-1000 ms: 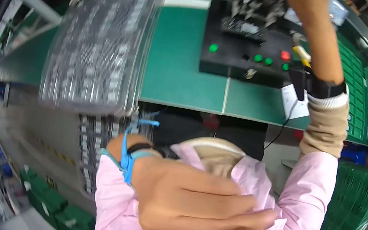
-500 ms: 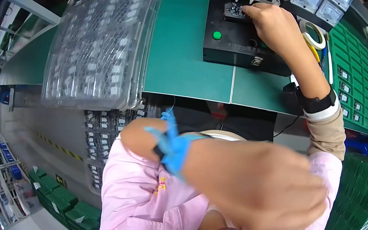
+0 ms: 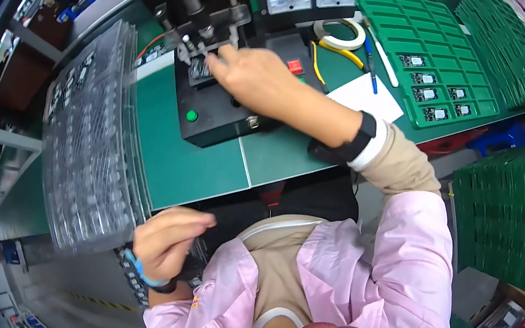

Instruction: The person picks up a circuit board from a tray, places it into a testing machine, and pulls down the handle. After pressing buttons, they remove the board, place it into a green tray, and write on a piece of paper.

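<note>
My right hand [image 3: 245, 78] reaches over a black test fixture [image 3: 208, 108] with its fingers closed. The fingertips are at the edge of a small circuit board [image 3: 200, 69], which sits on the fixture below a clear plate with metal posts. My fingers partly cover the board. Lower left, my left hand [image 3: 170, 239] is raised in front of the bench edge, its fingers loosely stretched toward the right with no object visible in them. A blue band circles that wrist; a black strap is on the right one.
Clear plastic trays of boards [image 3: 87, 155] are stacked at the left. On the right lie a green tray [image 3: 426, 59] with several boards, a tape roll [image 3: 340, 33], yellow-handled pliers [image 3: 343, 55], a blue pen [image 3: 371, 64] and white paper [image 3: 367, 97]. Green trays [image 3: 512, 206] are stacked beyond the bench.
The view has turned, so the bench appears tilted. My left hand has moved from close in front of the camera to the lower left. My right hand stays at the board on the fixture.
</note>
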Action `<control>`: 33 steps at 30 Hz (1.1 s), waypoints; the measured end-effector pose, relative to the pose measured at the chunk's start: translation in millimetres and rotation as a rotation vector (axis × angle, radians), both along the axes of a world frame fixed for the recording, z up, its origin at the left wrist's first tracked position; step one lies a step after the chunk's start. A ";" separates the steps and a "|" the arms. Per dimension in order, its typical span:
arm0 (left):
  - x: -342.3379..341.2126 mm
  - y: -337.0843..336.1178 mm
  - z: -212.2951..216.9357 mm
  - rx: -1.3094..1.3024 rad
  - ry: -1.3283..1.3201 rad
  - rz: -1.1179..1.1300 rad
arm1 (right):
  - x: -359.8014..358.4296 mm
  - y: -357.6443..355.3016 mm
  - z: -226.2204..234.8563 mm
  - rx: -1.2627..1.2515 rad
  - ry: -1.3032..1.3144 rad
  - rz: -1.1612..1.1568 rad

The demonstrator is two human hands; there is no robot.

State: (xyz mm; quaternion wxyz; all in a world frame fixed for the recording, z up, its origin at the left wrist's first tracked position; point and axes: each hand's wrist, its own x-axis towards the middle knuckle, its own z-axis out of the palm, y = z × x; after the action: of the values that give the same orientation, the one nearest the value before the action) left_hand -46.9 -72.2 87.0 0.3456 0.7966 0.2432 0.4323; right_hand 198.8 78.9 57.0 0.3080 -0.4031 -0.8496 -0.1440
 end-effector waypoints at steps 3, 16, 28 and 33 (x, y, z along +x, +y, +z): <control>-29.6 -10.8 16.1 0.117 -0.059 0.219 | 17.2 -26.9 4.0 0.045 0.157 0.099; -103.1 139.7 143.5 0.029 -0.093 0.549 | 344.7 18.4 -34.7 -0.406 -0.224 -0.475; -320.9 343.6 -32.5 -0.026 1.062 1.106 | 300.0 -132.9 -51.5 -0.322 0.151 -0.507; -328.3 353.3 -32.0 -0.130 1.131 1.158 | 306.1 -172.4 -73.6 -0.289 0.328 -0.556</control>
State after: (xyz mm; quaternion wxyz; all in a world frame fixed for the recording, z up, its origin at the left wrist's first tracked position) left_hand -375.2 281.1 55.0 -0.0624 0.6205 0.7794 0.0596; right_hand 504.9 -93.6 -16.6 0.3290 -0.6764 -0.6581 -0.0339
